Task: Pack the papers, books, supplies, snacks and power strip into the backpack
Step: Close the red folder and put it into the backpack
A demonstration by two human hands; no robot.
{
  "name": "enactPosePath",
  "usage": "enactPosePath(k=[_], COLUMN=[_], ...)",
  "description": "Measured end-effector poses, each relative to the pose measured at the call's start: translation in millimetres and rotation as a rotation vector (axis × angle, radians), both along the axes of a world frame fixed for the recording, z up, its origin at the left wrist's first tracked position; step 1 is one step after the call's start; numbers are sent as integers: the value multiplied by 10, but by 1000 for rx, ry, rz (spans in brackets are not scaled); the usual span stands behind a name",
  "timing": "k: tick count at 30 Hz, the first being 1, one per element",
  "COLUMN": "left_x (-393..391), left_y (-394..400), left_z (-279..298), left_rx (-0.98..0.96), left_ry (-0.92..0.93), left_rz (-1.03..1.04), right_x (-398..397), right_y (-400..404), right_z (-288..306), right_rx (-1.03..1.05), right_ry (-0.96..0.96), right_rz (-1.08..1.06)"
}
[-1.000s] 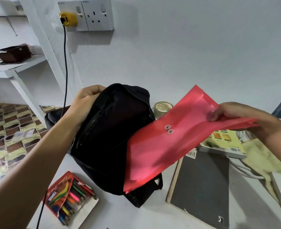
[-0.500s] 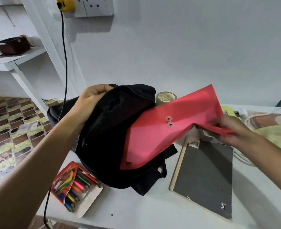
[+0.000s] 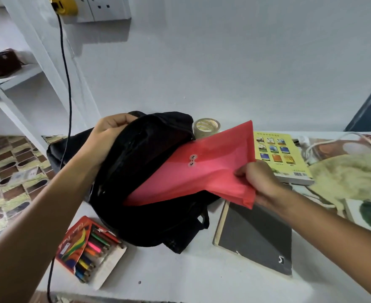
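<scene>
A person's right hand [image 3: 259, 182] pinches the near corner of a red plastic envelope [image 3: 204, 169], thumb on top and fingers curled beneath, the envelope's far end already inside the mouth of a black backpack [image 3: 145, 189]. The left hand [image 3: 108, 136] grips the backpack's upper rim at about 10 o'clock from the envelope, fingers hooked over the fabric and holding the opening wide. Two white string-tie buttons [image 3: 192, 160] sit on the envelope's flap. The backpack stands on a white bench [image 3: 180, 278]. At 7 o'clock from the backpack lies an open box of coloured pencils [image 3: 88, 250], its red flap printed with script that appears to read "Colours", the rest too small to make out. At 4 o'clock, just beside the backpack's straps, rests a dark grey hardcover notebook [image 3: 256, 237] with a small white mark at its near corner. At 2 o'clock a yellow paperback [image 3: 280, 156] shows a grid of small pictures and a barcode; its lettering is illegible. A roll of clear tape [image 3: 206, 127] stands behind the backpack near the wall. A black cable [image 3: 67, 84] hangs from a yellow plug [image 3: 63, 5] in a wall socket at 11 o'clock.
</scene>
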State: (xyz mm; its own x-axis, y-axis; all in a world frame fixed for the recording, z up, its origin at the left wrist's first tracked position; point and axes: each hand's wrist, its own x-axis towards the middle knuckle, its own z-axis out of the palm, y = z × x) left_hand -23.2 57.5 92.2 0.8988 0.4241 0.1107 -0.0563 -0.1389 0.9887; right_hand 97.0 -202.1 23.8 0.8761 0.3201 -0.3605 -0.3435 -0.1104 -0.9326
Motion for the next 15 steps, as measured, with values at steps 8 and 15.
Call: enactPosePath(k=[8,15], left_x=[-4,49], left_y=[21,-17], left_z=[73,132], left_rx=[-4,45], left_ry=[-26,-54], left_rz=[61,67], right_x=[-365,-469], right_y=[324,677], right_z=[-173,-142], right_rx=[53,261], right_ry=[28,334], right_rz=[41,414])
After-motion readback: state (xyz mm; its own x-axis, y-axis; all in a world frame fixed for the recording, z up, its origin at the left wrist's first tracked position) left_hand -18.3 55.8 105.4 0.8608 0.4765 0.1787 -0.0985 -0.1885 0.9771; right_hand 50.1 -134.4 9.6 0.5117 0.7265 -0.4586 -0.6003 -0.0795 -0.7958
